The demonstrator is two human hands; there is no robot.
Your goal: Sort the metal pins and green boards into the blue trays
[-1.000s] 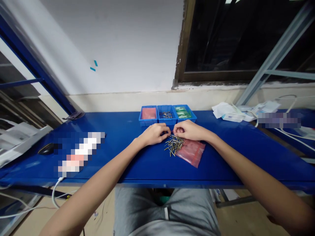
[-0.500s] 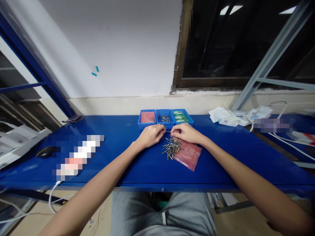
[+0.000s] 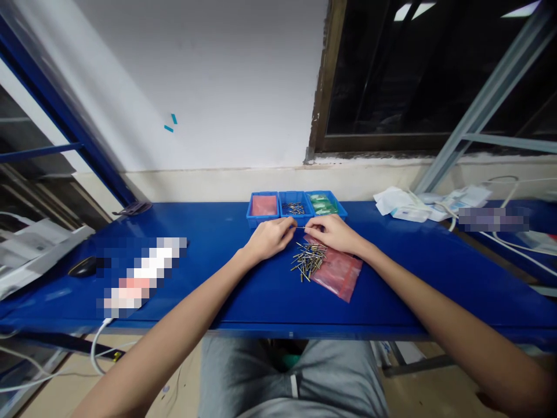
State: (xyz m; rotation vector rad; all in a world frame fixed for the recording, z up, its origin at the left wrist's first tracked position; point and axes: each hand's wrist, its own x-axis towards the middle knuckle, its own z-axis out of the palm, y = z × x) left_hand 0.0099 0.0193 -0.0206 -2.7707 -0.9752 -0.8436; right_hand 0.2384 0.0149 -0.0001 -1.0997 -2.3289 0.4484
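Observation:
A thin metal pin [image 3: 300, 227] is stretched between my hands, just in front of the blue bins. My left hand [image 3: 272, 237] pinches one end with closed fingers. The other end is gripped by the fingertips of my right hand [image 3: 331, 232]. Below them lies a loose pile of brass and silver metal pins [image 3: 308, 261], partly on a red plastic bag [image 3: 337, 273]. Behind my hands, the middle blue bin [image 3: 285, 196] holds similar pins. Red bags [image 3: 264, 205] lie in the left bin, and green-tinted bags [image 3: 322, 204] in the right one.
On the blue table [image 3: 209, 232], a computer mouse [image 3: 82, 267] and a blurred-out item [image 3: 145, 276] lie to the left. White packets [image 3: 402, 205] and cables sit at the back right. A wall stands behind the bins.
Both hands remain at the pin in front of the bins, with only slight finger shifts. The whole view has moved slightly, so everything appears a little further right.

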